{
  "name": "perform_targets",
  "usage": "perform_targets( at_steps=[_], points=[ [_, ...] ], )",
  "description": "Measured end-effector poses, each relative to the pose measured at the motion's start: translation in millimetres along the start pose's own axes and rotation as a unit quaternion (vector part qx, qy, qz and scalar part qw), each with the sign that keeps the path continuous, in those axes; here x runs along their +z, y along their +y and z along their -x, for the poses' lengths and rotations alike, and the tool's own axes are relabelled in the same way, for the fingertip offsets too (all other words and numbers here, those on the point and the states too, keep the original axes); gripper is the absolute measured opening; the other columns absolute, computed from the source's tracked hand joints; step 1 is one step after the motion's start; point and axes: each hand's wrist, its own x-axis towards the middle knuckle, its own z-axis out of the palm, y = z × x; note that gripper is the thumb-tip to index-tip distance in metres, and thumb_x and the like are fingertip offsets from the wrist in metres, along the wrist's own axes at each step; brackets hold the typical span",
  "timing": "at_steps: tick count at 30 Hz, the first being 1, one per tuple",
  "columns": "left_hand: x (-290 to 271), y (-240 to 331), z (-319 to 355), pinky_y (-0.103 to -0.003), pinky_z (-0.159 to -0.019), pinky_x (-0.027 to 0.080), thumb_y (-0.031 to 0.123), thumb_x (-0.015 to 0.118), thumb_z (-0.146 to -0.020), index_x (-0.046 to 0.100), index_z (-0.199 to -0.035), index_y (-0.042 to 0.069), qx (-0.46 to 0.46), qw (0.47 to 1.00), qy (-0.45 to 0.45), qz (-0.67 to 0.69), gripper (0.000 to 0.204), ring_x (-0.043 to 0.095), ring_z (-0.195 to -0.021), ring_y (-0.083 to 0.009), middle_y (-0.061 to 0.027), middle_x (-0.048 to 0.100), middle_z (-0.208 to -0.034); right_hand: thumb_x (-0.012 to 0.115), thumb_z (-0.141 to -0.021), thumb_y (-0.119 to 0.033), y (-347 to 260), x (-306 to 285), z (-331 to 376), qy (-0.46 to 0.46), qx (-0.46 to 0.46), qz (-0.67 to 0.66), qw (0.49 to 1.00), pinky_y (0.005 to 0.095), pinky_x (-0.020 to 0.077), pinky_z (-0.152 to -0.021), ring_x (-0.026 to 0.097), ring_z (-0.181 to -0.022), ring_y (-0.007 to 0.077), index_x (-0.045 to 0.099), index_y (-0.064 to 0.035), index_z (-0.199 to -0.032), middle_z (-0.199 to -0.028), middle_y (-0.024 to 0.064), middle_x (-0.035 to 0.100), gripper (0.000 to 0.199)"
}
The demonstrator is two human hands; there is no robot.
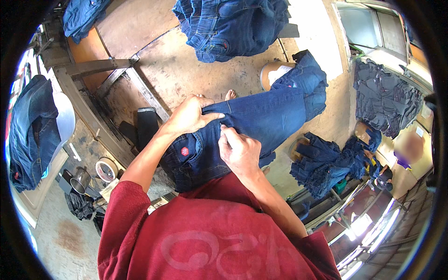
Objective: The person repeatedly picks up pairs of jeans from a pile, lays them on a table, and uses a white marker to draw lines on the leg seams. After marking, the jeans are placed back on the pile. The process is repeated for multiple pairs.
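A pair of dark blue jeans (261, 116) lies across my lap, the waist end toward me and the legs hanging away to the right. My left hand (189, 115) grips a fold of the denim along the upper edge, near the waist. My right hand (238, 150) pinches the fabric just below, fingers curled onto a seam. A small red tag (185, 151) shows on the back pocket below my left wrist. My red shirt fills the lower part of the view.
Piles of blue jeans lie around: one (233, 25) at the top, one (326, 163) on a stool at right, a darker heap (385, 95) far right, another (30, 135) at left. A tape roll (106, 169) and metal cup (80, 181) sit lower left. A person sits at right.
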Motion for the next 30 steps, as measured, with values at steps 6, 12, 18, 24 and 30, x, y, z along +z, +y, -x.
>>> perform_targets(
  at_steps=[6, 12, 18, 24, 30],
  points=[
    [0.4, -1.4, -0.5, -0.039, -0.082, 0.058, 0.017, 0.088, -0.091, 0.082, -0.111, 0.001, 0.038, 0.999, 0.014, -0.010, 0.026, 0.078, -0.084, -0.0199, -0.0212, 0.080, -0.096, 0.077, -0.092, -0.008, 0.5, -7.0, 2.4, -0.001, 0.016, -0.039, 0.999, 0.0408, 0.0537, -0.050, 0.071, -0.055, 0.0299, 0.075, -0.0087, -0.099, -0.068, 0.0120, 0.071, 0.008],
    [-0.3, 1.0, 0.5, -0.040, -0.082, 0.058, 0.016, 0.088, -0.091, 0.081, -0.111, 0.001, 0.012, 1.000, 0.004, 0.002, 0.026, 0.078, -0.085, -0.0212, -0.0216, 0.080, -0.097, 0.076, -0.093, -0.011, -1.7, 0.7, 0.7, 0.004, 0.019, 0.036, 0.999, 0.0414, 0.0561, -0.051, 0.072, -0.055, 0.0301, 0.075, -0.0104, -0.099, -0.067, 0.0123, 0.072, 0.006],
    [0.4, 2.4, 0.0, -0.041, -0.077, 0.058, 0.017, 0.088, -0.090, 0.081, -0.111, 0.001, 0.043, 0.999, 0.024, 0.008, 0.027, 0.078, -0.079, -0.0228, -0.0222, 0.079, -0.091, 0.076, -0.093, -0.011, -1.1, -3.2, 2.7, 0.023, 0.025, -0.007, 0.999, 0.0410, 0.0556, -0.051, 0.071, -0.054, 0.0302, 0.071, -0.0100, -0.093, -0.064, 0.0122, 0.069, 0.005],
    [1.9, 0.0, 0.2, -0.040, -0.075, 0.057, 0.016, 0.088, -0.090, 0.080, -0.109, 0.000, 0.031, 0.999, 0.022, 0.005, 0.025, 0.074, -0.074, -0.0210, -0.0207, 0.077, -0.087, 0.076, -0.093, -0.008, 2.5, -3.8, -2.8, -0.007, 0.002, 0.021, 1.000, 0.0414, 0.0548, -0.051, 0.071, -0.055, 0.0301, 0.071, -0.0082, -0.094, -0.066, 0.0128, 0.070, 0.005],
    [2.8, -3.8, -3.5, -0.039, -0.074, 0.057, 0.015, 0.086, -0.091, 0.080, -0.108, 0.000, 0.025, 1.000, 0.013, -0.010, 0.023, 0.074, -0.074, -0.0197, -0.0208, 0.076, -0.086, 0.076, -0.094, -0.010, 3.1, -6.3, -2.0, 0.012, 0.015, -0.029, 0.999, 0.0425, 0.0540, -0.050, 0.070, -0.052, 0.0308, 0.073, -0.0086, -0.098, -0.062, 0.0121, 0.067, 0.006]
  ],
)
